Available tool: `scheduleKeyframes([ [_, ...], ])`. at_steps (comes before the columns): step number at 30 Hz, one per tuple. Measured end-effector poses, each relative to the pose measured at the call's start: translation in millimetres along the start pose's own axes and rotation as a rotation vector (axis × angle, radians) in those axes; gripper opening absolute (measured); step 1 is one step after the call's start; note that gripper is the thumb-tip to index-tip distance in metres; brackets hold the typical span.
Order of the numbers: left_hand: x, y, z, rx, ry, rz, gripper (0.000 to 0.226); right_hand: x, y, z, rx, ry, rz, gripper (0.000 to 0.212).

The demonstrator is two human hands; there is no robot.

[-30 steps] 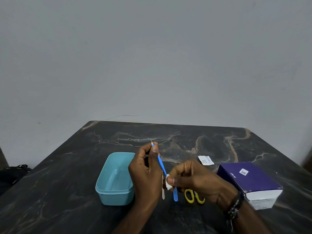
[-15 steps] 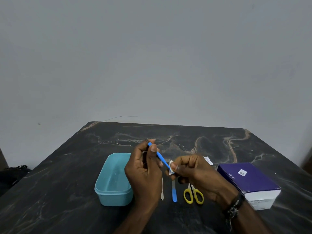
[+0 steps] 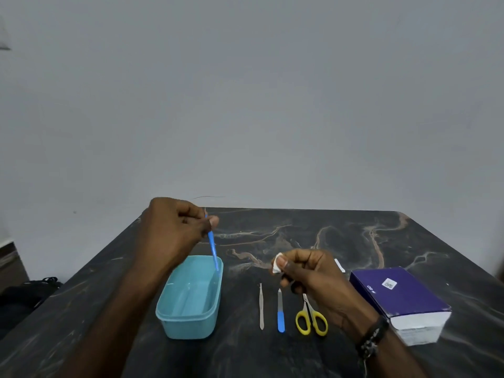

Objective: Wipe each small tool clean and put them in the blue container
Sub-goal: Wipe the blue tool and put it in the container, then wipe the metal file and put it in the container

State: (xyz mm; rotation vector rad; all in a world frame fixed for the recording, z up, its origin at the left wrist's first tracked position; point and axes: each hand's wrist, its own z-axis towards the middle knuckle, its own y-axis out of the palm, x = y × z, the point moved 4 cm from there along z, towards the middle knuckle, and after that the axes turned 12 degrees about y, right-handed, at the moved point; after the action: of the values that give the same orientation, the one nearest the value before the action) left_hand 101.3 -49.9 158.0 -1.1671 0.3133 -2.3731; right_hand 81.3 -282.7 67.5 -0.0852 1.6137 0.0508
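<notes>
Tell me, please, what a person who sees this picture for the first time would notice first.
First, the left hand holding a thin blue tool tip-down over the far end of the light blue container, which looks empty. Next, the right hand pinching a small white wipe above three tools lying in a row: a metal tool, a blue-handled file and yellow scissors. A purple box sits at the right.

The purple box [image 3: 398, 298] bears a small white code sticker [image 3: 389, 284] and white lettering, too blurred to read.
</notes>
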Motion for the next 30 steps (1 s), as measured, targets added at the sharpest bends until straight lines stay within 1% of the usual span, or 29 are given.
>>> scheduleKeyframes([
  [2,-14.0,4.5,8.7,-0.184,-0.025,0.312,0.021,-0.5,-2.1,0.9,0.037,-0.011,0.035,0.023],
  [4,-26.6,14.7,15.4,-0.337,-0.044,0.504,0.025,0.2,-3.9,1.8,0.059,-0.016,0.051,0.021],
  [8,-35.4,44.5,10.4,-0.566,-0.086,0.688,0.031,0.9,-6.0,1.6,0.094,-0.012,0.080,0.019],
  [11,-36.5,63.8,3.4,-0.648,-0.090,0.782,0.022,2.6,-7.1,2.3,0.116,0.006,0.077,0.019],
  [15,-41.6,74.8,-2.5,-0.699,-0.109,0.851,0.028,6.4,-8.6,4.9,0.125,0.021,0.056,0.019],
  [19,-44.5,73.3,-7.7,-0.740,-0.164,0.836,0.029,8.4,-9.6,6.8,0.142,0.021,0.052,0.017],
  [21,-36.9,67.2,-6.7,-0.690,-0.136,0.863,0.026,9.1,-10.2,7.9,0.154,0.013,0.056,0.016],
  [23,-20.4,58.5,-5.3,-0.554,-0.045,0.906,0.018,8.7,-10.3,8.0,0.166,-0.003,0.074,0.014],
  [25,-1.2,54.5,-7.1,-0.423,0.043,0.875,0.012,8.0,-10.7,7.8,0.182,-0.022,0.094,0.013],
  [26,7.4,55.8,-9.7,-0.388,0.072,0.842,0.010,7.6,-11.1,7.6,0.194,-0.031,0.104,0.013],
  [28,21.0,65.9,-15.9,-0.404,0.094,0.781,0.010,6.8,-12.9,7.4,0.224,-0.047,0.130,0.012],
  [30,27.0,83.8,-24.1,-0.498,0.071,0.730,0.013,6.0,-15.7,6.6,0.261,-0.056,0.166,0.012],
])
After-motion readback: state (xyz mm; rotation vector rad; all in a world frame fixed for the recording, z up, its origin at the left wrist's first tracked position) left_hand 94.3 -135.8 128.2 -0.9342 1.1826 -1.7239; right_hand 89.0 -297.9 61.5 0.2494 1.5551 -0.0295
